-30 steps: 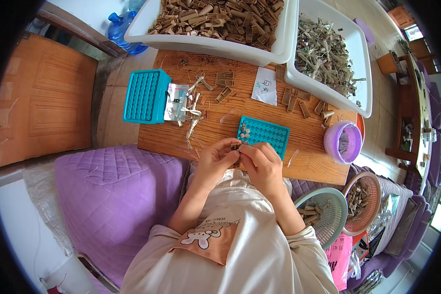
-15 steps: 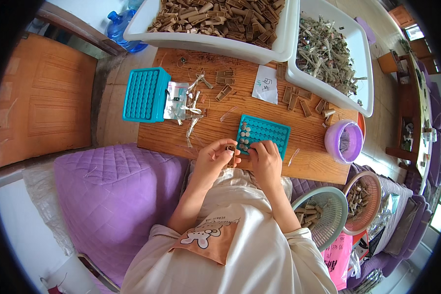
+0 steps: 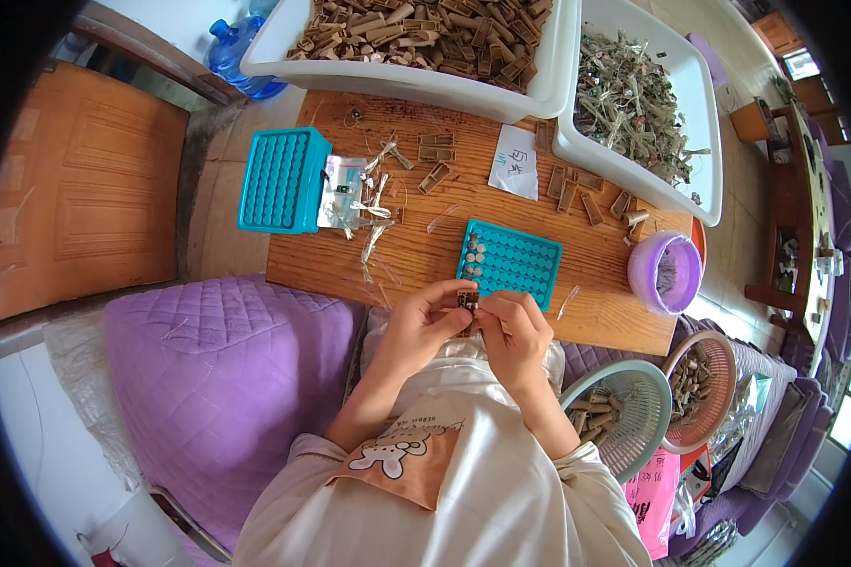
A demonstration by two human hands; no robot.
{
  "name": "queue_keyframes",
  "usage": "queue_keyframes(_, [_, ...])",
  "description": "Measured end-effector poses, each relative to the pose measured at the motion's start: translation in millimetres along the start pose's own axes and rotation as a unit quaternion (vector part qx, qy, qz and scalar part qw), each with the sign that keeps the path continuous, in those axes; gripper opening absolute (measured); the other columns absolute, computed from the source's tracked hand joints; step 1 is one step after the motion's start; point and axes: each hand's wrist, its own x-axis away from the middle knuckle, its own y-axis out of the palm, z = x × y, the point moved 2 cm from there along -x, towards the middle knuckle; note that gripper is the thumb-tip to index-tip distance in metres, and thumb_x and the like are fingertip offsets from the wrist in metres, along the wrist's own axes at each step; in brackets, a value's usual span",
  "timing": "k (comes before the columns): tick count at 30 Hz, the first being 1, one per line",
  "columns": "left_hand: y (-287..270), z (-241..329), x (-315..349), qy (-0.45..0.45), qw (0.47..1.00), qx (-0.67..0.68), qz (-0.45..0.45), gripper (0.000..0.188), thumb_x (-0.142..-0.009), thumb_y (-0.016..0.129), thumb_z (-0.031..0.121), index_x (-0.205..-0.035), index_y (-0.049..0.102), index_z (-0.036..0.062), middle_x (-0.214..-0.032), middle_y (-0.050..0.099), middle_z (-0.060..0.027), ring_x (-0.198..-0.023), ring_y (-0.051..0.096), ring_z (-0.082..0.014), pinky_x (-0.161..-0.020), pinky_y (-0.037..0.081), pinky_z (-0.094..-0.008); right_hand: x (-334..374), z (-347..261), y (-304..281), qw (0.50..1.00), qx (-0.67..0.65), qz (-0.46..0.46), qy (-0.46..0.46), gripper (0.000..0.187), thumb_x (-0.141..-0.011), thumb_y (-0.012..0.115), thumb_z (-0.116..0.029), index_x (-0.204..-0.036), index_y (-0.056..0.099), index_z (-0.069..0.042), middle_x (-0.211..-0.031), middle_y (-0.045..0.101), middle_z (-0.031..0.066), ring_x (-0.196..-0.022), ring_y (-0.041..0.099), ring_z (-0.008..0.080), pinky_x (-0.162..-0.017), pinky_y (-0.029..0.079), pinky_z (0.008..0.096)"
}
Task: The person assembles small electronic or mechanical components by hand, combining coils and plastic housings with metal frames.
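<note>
My left hand (image 3: 414, 333) grips a small brown plastic casing (image 3: 467, 300) between thumb and fingers, just at the near edge of a teal tray (image 3: 528, 263). Dark and shiny parts show in the casing's open side. My right hand (image 3: 516, 333) meets it from the right, thumb and fingertips pinched together at the casing. Whatever is between those fingertips is too small to make out. Several round silver button cells (image 3: 474, 253) lie in the left columns of the tray's round pockets.
Loose brown casings (image 3: 435, 177) and wire bundles (image 3: 376, 208) lie farther back. A stack of teal trays (image 3: 282, 180) stands left. White tubs of casings (image 3: 407, 80) and wired parts (image 3: 633, 180) line the back. A purple bowl (image 3: 665, 272) and a grey-green basket (image 3: 638, 425) are right.
My right hand has come off the tray's button cells and back to the casing. My left hand has shifted right with the casing, so both hands now meet.
</note>
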Motion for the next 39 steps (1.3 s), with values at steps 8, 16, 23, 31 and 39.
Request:
queue_keyframes(8, [7, 11, 0, -0.007, 0.993, -0.115, -0.023, 0.032, -0.076, 0.058, 0.001, -0.106, 0.05, -0.0027, -0.088, 0.059, -0.0087, -0.077, 0.058, -0.0115, -0.066, 0.047, -0.0206, 6, 3, -6, 1.0, 0.0, 0.026, 0.013, 0.018, -0.064, 0.062, 0.006, -0.078, 0.055, -0.002, -0.073, 0.056, 0.008, -0.061, 0.056, 0.0198, -0.05, 0.046, 0.0269])
queue_keyframes(16, [4, 5, -4, -0.039, 0.996, -0.071, -0.036, 0.03, -0.077, 0.057, 0.005, -0.105, 0.05, -0.0041, -0.085, 0.06, -0.0076, -0.075, 0.058, -0.0108, -0.065, 0.047, -0.0206, 7, 3, -8, 0.999, 0.045, -0.023, -0.021, 0.024, -0.064, 0.064, 0.002, -0.086, 0.059, -0.004, -0.081, 0.054, 0.0083, -0.067, 0.054, 0.0201, -0.055, 0.046, 0.0272])
queue_keyframes(23, [-11, -12, -6, -0.062, 0.995, 0.073, 0.011, 0.024, -0.081, 0.053, 0.01, -0.102, 0.051, -0.0019, -0.088, 0.058, -0.0075, -0.077, 0.058, -0.0133, -0.067, 0.05, -0.0247, 1, 13, 0, 0.991, 0.011, -0.124, -0.046, 0.032, -0.063, 0.065, -0.001, -0.094, 0.06, -0.007, -0.087, 0.054, 0.0082, -0.072, 0.053, 0.0225, -0.058, 0.046, 0.0294])
queue_keyframes(31, [-20, -7, -6, -0.08, 0.994, 0.066, 0.027, 0.022, -0.079, 0.051, 0.008, -0.1, 0.052, 0.001, -0.083, 0.058, -0.0096, -0.07, 0.059, -0.0162, -0.062, 0.05, -0.0266, -31, 56, 12, 0.991, 0.09, -0.054, 0.087, 0.023, -0.067, 0.062, -0.004, -0.09, 0.058, -0.005, -0.085, 0.054, 0.0084, -0.073, 0.054, 0.0234, -0.059, 0.045, 0.0315])
queue_keyframes(39, [-19, -5, -7, -0.069, 0.995, 0.048, 0.049, 0.021, -0.08, 0.048, 0.007, -0.1, 0.052, 0.0011, -0.083, 0.058, -0.0091, -0.068, 0.058, -0.0151, -0.061, 0.049, -0.0256, -41, 58, 22, 0.972, 0.213, -0.09, 0.027, 0.01, -0.069, 0.059, -0.004, -0.078, 0.055, -0.003, -0.082, 0.052, 0.0086, -0.076, 0.05, 0.0255, -0.061, 0.043, 0.0341])
